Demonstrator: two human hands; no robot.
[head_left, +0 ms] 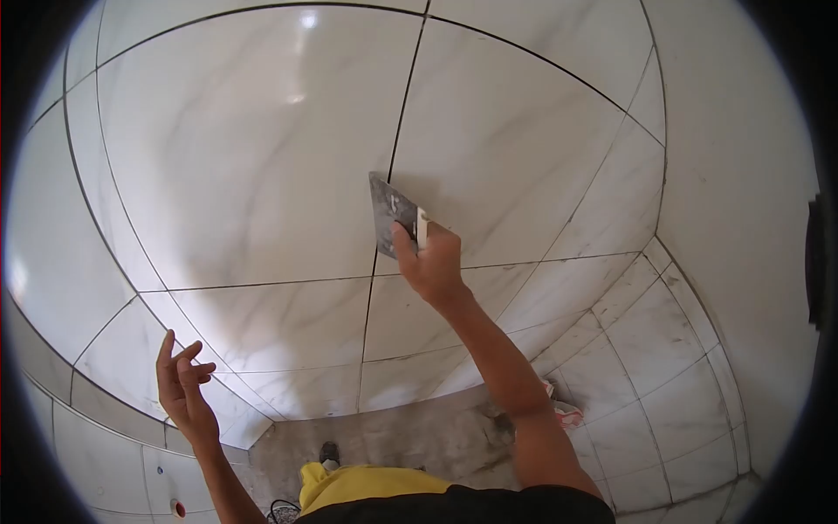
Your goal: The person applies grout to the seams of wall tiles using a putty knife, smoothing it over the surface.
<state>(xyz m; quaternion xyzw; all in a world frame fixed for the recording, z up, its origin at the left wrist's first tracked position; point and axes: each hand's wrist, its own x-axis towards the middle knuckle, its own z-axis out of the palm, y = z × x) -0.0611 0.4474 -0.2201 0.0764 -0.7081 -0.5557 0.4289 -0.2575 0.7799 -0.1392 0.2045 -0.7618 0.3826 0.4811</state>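
My right hand is closed around the pale handle of a wide putty knife, thumb along its grey, smeared blade. The blade lies at the dark vertical joint between two large marble-look wall tiles, just above where it crosses a horizontal joint. My left hand is raised at the lower left, nearest the side wall tiles. It holds nothing, and its fingers are apart and loosely bent.
Tiled walls curve round on the left and right, with a plain wall at far right. Below is a dusty floor, with a red-and-white bag by the right wall. An orange pipe opening shows at lower left.
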